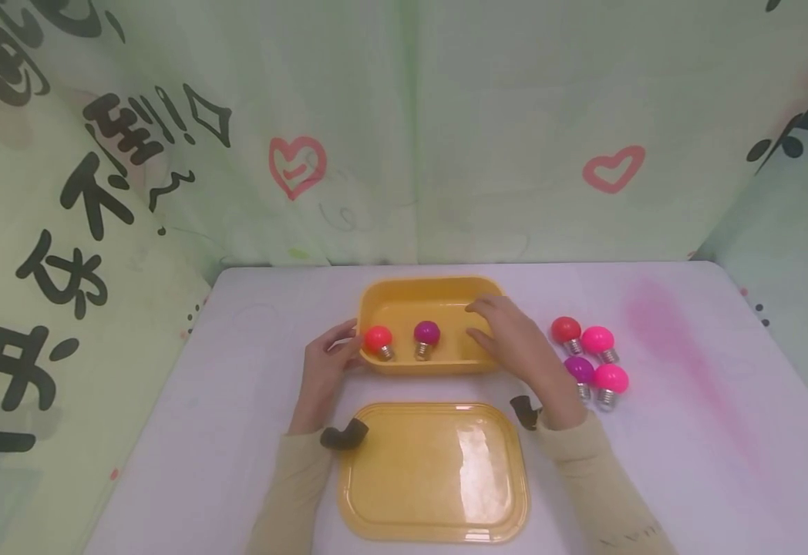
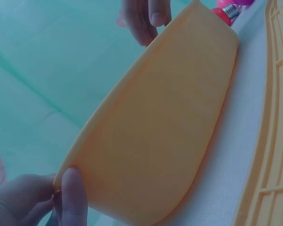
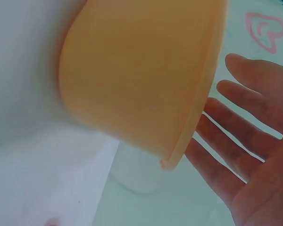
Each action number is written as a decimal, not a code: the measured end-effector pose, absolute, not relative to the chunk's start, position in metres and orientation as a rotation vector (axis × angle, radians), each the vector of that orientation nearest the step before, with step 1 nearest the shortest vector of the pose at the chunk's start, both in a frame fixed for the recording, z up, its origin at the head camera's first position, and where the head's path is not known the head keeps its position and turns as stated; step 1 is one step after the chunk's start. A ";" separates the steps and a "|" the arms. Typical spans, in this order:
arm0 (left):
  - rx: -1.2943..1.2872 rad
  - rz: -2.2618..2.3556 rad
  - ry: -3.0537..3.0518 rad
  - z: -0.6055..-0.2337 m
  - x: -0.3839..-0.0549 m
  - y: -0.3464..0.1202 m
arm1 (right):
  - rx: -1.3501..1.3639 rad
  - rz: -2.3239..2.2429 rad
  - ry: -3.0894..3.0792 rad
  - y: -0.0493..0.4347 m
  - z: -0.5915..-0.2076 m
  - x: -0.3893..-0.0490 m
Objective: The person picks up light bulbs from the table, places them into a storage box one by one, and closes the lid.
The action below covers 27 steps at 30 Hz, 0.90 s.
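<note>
A yellow plastic box [image 1: 439,369] stands on the table with a red light bulb [image 1: 378,339] and a purple light bulb [image 1: 427,334] lying inside. At its left end my left hand [image 1: 325,364] pinches the rim, thumb outside the wall, as the left wrist view shows on the box side [image 2: 151,117]. Over the right end hovers my right hand [image 1: 515,339], its fingers spread with nothing between them; in the right wrist view the hand [image 3: 250,132] is beside the rim of the box [image 3: 141,75].
A yellow lid [image 1: 411,478] lies flat in front of the box, between my forearms. Right of my right hand several bulbs are grouped on the table: a red bulb [image 1: 566,330], a purple bulb [image 1: 579,369] and pink bulbs [image 1: 611,378]. Printed cloth [image 1: 446,185] hangs behind the table.
</note>
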<state>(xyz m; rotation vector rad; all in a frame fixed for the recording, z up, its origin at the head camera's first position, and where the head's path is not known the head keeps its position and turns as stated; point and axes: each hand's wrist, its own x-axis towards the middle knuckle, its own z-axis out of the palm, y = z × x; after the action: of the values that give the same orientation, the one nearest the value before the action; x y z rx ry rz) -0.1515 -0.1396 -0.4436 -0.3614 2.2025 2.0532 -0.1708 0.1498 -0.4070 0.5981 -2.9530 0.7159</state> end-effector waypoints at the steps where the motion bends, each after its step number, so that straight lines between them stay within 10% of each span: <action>1: -0.355 2.055 2.204 -0.441 -0.150 -0.139 | 0.592 0.708 -2.957 0.152 -0.408 -0.171; 27: -0.356 2.112 2.174 -0.472 -0.163 -0.145 | 0.333 0.813 -3.043 0.211 -0.414 -0.167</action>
<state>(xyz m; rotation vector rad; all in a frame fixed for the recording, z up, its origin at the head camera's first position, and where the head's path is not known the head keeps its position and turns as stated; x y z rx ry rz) -0.1634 -0.1453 -0.4722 -0.3561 2.1745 2.1116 -0.1669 0.2109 -0.4136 0.3326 -3.0432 0.8127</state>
